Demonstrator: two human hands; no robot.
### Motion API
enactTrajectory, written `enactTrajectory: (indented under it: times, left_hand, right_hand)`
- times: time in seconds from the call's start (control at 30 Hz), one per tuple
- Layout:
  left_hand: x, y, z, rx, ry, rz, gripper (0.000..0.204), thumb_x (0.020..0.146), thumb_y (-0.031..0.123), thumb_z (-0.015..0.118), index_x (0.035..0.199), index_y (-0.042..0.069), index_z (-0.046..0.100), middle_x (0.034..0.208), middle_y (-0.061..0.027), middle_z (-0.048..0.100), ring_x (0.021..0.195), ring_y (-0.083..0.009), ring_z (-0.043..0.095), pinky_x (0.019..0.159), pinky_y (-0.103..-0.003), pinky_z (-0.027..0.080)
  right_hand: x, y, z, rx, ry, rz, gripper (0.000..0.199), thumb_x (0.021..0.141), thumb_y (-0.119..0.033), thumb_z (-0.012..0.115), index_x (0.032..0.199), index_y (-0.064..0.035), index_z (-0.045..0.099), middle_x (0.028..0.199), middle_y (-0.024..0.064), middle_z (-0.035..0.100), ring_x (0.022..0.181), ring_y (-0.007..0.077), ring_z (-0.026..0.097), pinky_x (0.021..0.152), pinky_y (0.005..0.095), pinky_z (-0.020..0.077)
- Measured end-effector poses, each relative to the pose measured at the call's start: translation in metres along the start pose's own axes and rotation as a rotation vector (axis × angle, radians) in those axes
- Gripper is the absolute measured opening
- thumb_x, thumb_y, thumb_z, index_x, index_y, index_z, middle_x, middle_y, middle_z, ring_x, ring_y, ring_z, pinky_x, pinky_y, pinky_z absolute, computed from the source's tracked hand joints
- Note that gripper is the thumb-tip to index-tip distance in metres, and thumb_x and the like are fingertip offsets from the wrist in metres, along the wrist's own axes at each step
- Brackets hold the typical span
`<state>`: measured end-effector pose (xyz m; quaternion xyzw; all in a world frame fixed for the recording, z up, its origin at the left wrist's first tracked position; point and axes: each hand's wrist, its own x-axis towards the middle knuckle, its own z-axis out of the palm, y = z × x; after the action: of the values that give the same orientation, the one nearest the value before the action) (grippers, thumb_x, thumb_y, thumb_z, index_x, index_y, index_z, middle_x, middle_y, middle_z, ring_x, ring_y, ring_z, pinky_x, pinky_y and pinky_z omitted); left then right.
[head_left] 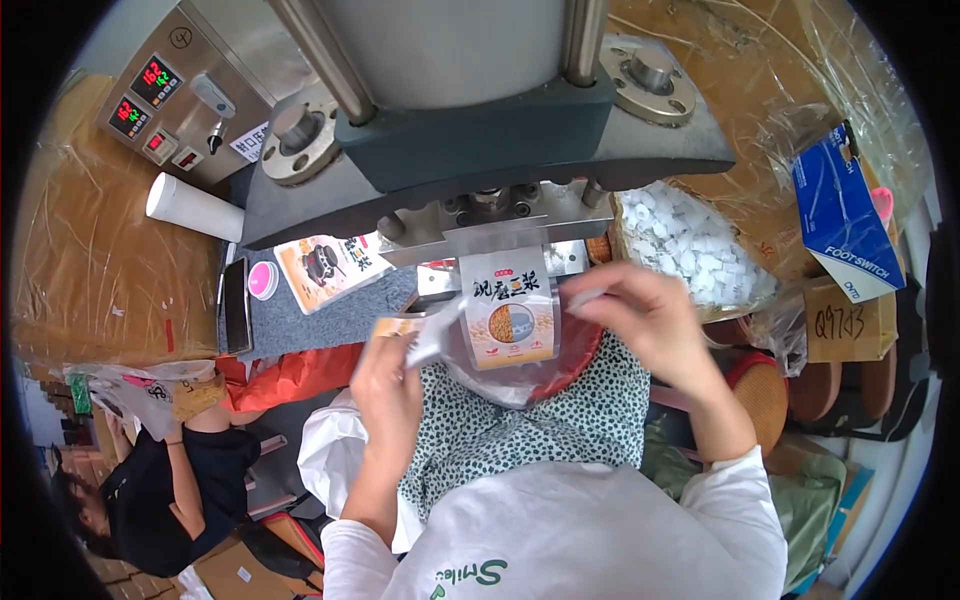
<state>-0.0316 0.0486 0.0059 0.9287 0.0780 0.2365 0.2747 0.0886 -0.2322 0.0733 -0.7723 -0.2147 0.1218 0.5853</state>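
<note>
A printed white-and-orange pouch [508,325] hangs upright beneath the metal jaw of a large press [480,135], in front of my lap. My left hand [388,392] is closed on another pouch [400,326], seen only in part and blurred at its white end. To the right of the hanging pouch, my right hand [648,322] pinches a small whitish plastic piece [584,297], much like the spouts in the box beside it. Its fingertips are close to the hanging pouch's right edge; whether they touch it I cannot tell.
A box of white plastic spouts [690,245] stands right of the press. A clear-and-red basin [572,372] rests on my lap. More pouches [325,268], a pink-lidded jar [263,280] and a phone [236,305] lie at left. Another person [180,490] sits at lower left.
</note>
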Motion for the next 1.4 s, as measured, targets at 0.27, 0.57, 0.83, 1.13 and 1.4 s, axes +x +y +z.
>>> enactTrajectory:
  times: [0.27,0.57,0.83,1.13,1.4]
  left_hand:
    - [0.001,0.034,0.004,-0.131,-0.155,0.107,0.024,0.077,-0.005,0.07,0.099,0.003,0.072,0.09,-0.0147,0.069,0.079,-0.035,0.068,0.071,-0.041,0.054]
    - [0.007,0.032,0.059,-0.526,-0.469,-0.22,0.024,0.095,0.02,0.075,0.089,-0.003,0.071,0.071,-0.0093,0.069,0.062,-0.0154,0.063,0.06,-0.032,0.049]
    - [0.005,0.027,0.056,-0.261,-0.398,-0.075,0.02,0.09,0.016,0.078,0.094,-0.003,0.072,0.077,-0.0142,0.067,0.064,-0.0261,0.062,0.061,-0.035,0.047]
    - [0.022,0.034,0.063,-0.652,-0.576,-0.471,0.022,0.099,0.019,0.07,0.102,-0.002,0.074,0.092,-0.0092,0.076,0.081,-0.0144,0.072,0.069,-0.03,0.054]
    - [0.05,0.024,0.079,-1.213,-0.498,-0.804,0.026,0.103,0.019,0.066,0.106,-0.006,0.072,0.095,-0.0079,0.075,0.082,-0.0117,0.07,0.071,-0.03,0.056]
  right_hand:
    - [0.02,0.008,0.051,-0.005,-0.091,-0.331,0.013,0.094,-0.003,0.072,0.107,0.0,0.072,0.101,0.0087,0.079,0.091,0.0172,0.076,0.115,0.043,0.0453]
    - [0.019,0.038,0.041,0.251,0.01,0.091,0.019,0.1,0.001,0.064,0.118,0.0048,0.065,0.119,0.0135,0.074,0.11,0.0159,0.07,0.096,0.0296,0.0568]
    - [0.011,0.037,0.041,0.097,-0.031,0.043,0.021,0.1,0.001,0.064,0.12,0.0057,0.063,0.118,0.0122,0.075,0.111,0.0144,0.069,0.098,0.0285,0.0548]
    - [0.009,0.034,0.039,0.055,0.209,-0.015,0.032,0.099,-0.001,0.066,0.13,0.0053,0.06,0.133,0.0149,0.067,0.116,0.0181,0.067,0.1,0.0313,0.0535]
    - [0.007,0.033,-0.014,-0.776,0.46,-0.232,0.022,0.089,-0.001,0.068,0.111,-0.0029,0.073,0.105,0.019,0.073,0.093,0.0397,0.071,0.082,0.0429,0.0563]
